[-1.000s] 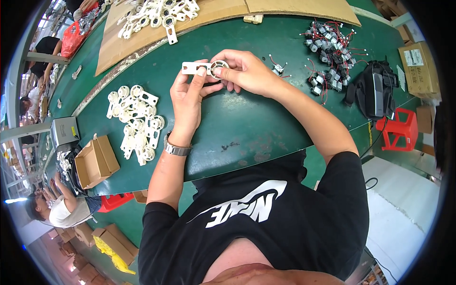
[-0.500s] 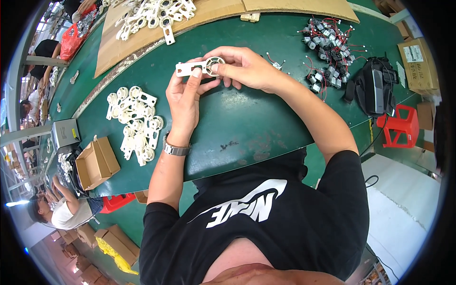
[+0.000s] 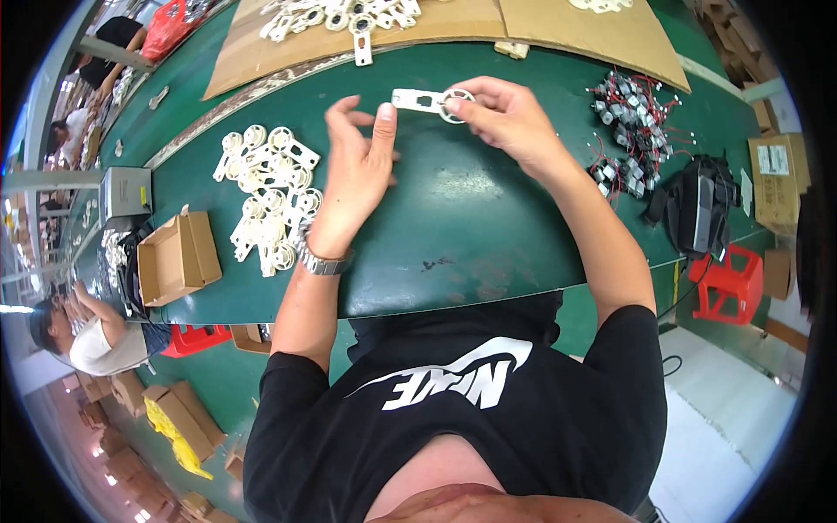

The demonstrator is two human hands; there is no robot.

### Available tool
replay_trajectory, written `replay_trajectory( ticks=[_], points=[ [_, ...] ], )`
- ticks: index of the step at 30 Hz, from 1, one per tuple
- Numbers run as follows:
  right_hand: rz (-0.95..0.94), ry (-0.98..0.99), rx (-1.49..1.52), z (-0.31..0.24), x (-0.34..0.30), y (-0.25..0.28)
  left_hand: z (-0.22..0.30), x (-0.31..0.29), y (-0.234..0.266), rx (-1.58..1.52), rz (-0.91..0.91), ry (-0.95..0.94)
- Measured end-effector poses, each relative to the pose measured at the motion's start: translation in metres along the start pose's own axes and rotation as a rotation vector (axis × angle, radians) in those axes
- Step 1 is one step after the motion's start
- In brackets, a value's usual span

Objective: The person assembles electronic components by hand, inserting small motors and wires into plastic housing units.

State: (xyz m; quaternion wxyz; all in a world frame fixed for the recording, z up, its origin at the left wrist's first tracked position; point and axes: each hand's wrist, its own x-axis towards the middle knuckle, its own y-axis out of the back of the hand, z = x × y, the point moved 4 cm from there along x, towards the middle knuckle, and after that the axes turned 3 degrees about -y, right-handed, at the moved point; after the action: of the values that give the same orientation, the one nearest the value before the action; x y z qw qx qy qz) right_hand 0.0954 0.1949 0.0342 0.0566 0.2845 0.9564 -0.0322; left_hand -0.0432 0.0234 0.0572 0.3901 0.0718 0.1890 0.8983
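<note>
A white plastic housing [image 3: 418, 100], with a flat slotted arm and a round ring at one end, is pinched at its ring by my right hand [image 3: 514, 122]. My left hand [image 3: 359, 161] is apart from it, fingers spread and nothing in them, just left of the housing's flat end. Left of that hand, a pile of similar white plastic housings [image 3: 266, 187] lies on the green table [image 3: 471, 218]. To the right of my right hand are small motors with red wires [image 3: 632, 113], heaped together.
More white housings [image 3: 336, 17] lie on a cardboard sheet [image 3: 462, 22] at the far side. An open cardboard box [image 3: 179, 257] stands at the left edge. A black bag [image 3: 700, 205] sits at the right, near a red stool [image 3: 731, 283]. Another person [image 3: 96, 340] sits at far left.
My left hand has let go of the white housing and opened. The right hand has carried the housing rightward. The whole view has shifted a little.
</note>
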Motion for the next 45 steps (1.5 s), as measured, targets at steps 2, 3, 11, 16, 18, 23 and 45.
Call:
replay_trajectory(
  ticks=[2, 3, 11, 16, 18, 23, 45],
  points=[
    [0.006, -0.028, -0.072, -0.005, 0.002, 0.01, -0.007, 0.006, 0.041, 0.801, 0.245, -0.328],
    [0.01, -0.079, -0.095, -0.012, 0.003, 0.012, -0.012, 0.009, 0.063, 0.968, 0.318, -0.195],
    [0.124, -0.077, -0.189, -0.041, 0.066, 0.041, -0.039, 0.02, 0.093, 1.182, 0.182, 0.123],
    [0.202, 0.068, -0.124, -0.069, 0.073, 0.041, -0.039, 0.019, 0.083, 1.169, 0.216, 0.029],
    [0.185, 0.083, -0.221, -0.07, 0.057, 0.042, -0.043, 0.018, 0.081, 1.159, 0.297, -0.099],
    [0.062, 0.0, -0.76, -0.035, -0.014, 0.093, -0.016, 0.022, 0.065, 0.693, 0.253, -0.233],
    [-0.05, -0.016, -0.487, -0.033, -0.06, 0.094, -0.037, 0.014, -0.012, 0.358, 0.0, -0.466]
  ],
)
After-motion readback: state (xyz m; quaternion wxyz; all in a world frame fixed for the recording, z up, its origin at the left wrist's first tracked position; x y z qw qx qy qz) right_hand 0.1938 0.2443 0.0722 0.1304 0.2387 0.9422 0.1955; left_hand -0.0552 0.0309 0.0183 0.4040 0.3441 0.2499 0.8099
